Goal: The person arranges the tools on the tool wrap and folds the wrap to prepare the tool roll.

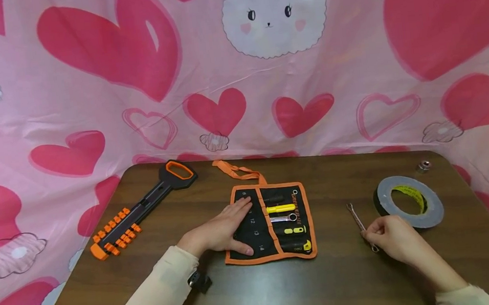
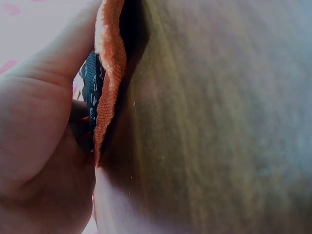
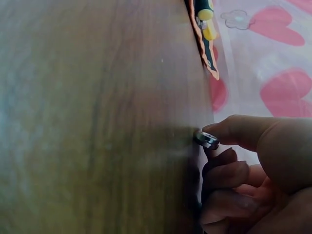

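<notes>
Head view: The left hand (image 1: 221,231) lies flat, fingers straight, pressing on the left half of the open tool roll (image 1: 269,224), a black pouch with orange trim on the brown tabletop (image 1: 284,291). Pockets just right of those fingers hold a yellow-handled tool (image 1: 280,208) and a ratchet wrench (image 1: 283,218). The right hand (image 1: 392,239) is curled, its fingers pinching the near end of a small combination wrench (image 1: 358,221); the rest of the wrench lies on the tabletop, pointing away from the fingers. A roll of grey tape (image 1: 409,201) sits just beyond and to the right of these fingers; a small metal socket (image 1: 424,165) lies further off near the back edge. An orange-and-black socket rail (image 1: 139,209) lies well left of the left hand.

Left wrist view: The thumb and palm bear down on the orange edge of the pouch (image 2: 108,73), keeping it flat. Judgement: maintain this pressure so the pouch does not slide while a tool is handled.

Right wrist view: The thumb and fingertips (image 3: 229,163) close on the wrench end (image 3: 207,140) at the tabletop surface. Judgement: secure the pinch on the shank before lifting.

Clearance: open tabletop lies between the pouch and the right hand; the tape crowds the right side, and the near edge is close to both forearms
</notes>
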